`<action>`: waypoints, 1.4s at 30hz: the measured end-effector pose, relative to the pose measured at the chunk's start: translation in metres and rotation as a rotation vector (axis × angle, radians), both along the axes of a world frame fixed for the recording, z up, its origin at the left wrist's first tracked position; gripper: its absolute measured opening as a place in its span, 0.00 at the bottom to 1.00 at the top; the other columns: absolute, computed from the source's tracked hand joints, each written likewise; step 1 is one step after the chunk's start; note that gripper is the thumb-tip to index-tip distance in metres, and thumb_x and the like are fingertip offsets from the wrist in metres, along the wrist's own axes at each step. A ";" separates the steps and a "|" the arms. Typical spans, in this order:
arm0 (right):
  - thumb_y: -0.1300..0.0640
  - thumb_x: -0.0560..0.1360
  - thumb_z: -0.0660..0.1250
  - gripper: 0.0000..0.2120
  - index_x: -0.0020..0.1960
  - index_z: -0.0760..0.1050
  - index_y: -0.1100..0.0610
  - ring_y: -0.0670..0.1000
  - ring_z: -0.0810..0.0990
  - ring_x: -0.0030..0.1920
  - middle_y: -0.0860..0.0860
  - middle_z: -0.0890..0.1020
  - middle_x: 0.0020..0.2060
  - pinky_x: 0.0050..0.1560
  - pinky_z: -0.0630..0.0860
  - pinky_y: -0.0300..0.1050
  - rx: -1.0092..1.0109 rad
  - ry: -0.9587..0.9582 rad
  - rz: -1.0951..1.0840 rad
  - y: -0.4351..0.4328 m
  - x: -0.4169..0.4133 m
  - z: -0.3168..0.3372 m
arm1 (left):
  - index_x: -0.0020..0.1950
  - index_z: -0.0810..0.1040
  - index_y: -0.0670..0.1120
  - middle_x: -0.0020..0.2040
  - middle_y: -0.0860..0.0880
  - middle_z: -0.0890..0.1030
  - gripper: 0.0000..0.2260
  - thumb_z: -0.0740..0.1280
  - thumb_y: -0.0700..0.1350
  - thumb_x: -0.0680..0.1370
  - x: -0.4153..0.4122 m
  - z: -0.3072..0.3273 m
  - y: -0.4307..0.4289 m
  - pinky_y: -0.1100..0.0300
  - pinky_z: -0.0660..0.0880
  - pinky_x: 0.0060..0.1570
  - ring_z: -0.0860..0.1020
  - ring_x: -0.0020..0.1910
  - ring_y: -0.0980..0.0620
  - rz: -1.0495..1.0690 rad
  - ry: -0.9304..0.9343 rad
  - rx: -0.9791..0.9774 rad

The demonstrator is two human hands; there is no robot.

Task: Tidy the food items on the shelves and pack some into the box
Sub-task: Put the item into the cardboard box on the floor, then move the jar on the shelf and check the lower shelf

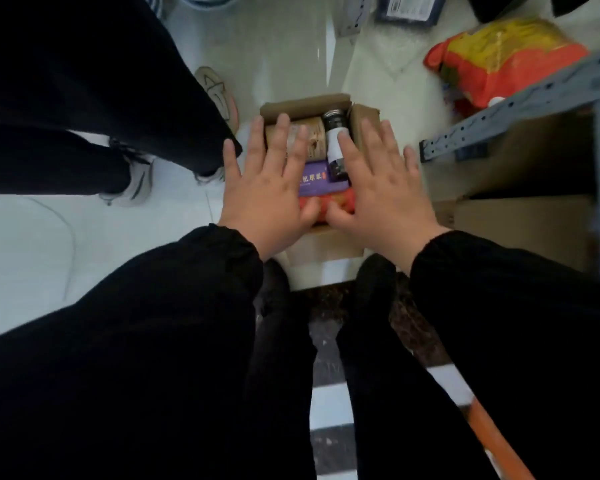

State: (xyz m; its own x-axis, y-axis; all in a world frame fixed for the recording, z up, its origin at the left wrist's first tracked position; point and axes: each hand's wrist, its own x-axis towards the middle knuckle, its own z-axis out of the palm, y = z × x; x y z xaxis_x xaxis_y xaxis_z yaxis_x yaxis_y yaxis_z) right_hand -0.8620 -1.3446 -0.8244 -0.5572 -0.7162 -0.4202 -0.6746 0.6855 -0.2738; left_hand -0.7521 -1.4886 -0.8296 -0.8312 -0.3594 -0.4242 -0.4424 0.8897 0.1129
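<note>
Settling the contents of the box [309,102]
Left hand [267,192] and right hand [378,192] spread wide, holding nothing; press evenly, sparing the bottle [333,145]

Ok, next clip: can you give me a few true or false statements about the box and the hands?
1. The left hand and right hand are spread open over the cardboard box. True.
2. The box is empty. False: it holds a dark bottle, a purple carton and more.
3. The box sits on a shelf. False: it is on the floor beside the grey shelf rack.
4. A red and yellow bag lies right of the box. True.
</note>
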 end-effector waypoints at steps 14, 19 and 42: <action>0.40 0.77 0.62 0.38 0.84 0.56 0.50 0.62 0.49 0.84 0.59 0.56 0.83 0.79 0.48 0.70 -0.166 0.035 0.041 0.021 0.071 0.356 | 0.85 0.45 0.51 0.85 0.44 0.47 0.42 0.53 0.69 0.77 0.060 0.381 -0.012 0.35 0.47 0.79 0.44 0.84 0.38 -0.090 0.048 -0.103; 0.38 0.77 0.65 0.40 0.84 0.54 0.48 0.62 0.47 0.84 0.58 0.54 0.84 0.80 0.47 0.68 -0.247 0.073 0.088 0.039 0.086 0.453 | 0.85 0.47 0.50 0.85 0.43 0.50 0.40 0.59 0.65 0.79 0.085 0.487 0.022 0.39 0.54 0.80 0.46 0.84 0.38 -0.078 0.124 -0.104; 0.46 0.80 0.64 0.26 0.76 0.72 0.54 0.57 0.69 0.75 0.53 0.77 0.70 0.75 0.66 0.55 -0.181 0.511 -0.805 0.262 0.234 0.720 | 0.69 0.77 0.47 0.60 0.42 0.81 0.30 0.50 0.64 0.80 0.068 0.738 0.225 0.43 0.73 0.61 0.77 0.62 0.37 -0.849 0.606 -0.035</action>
State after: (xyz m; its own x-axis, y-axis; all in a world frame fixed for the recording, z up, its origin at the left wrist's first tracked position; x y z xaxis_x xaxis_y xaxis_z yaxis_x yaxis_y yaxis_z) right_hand -0.6276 -1.0823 -0.1044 -0.9936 -0.0708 0.0880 -0.0890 0.9703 -0.2249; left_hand -0.6837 -1.2633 -0.0913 -0.8867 0.4382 0.1476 0.4518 0.8889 0.0751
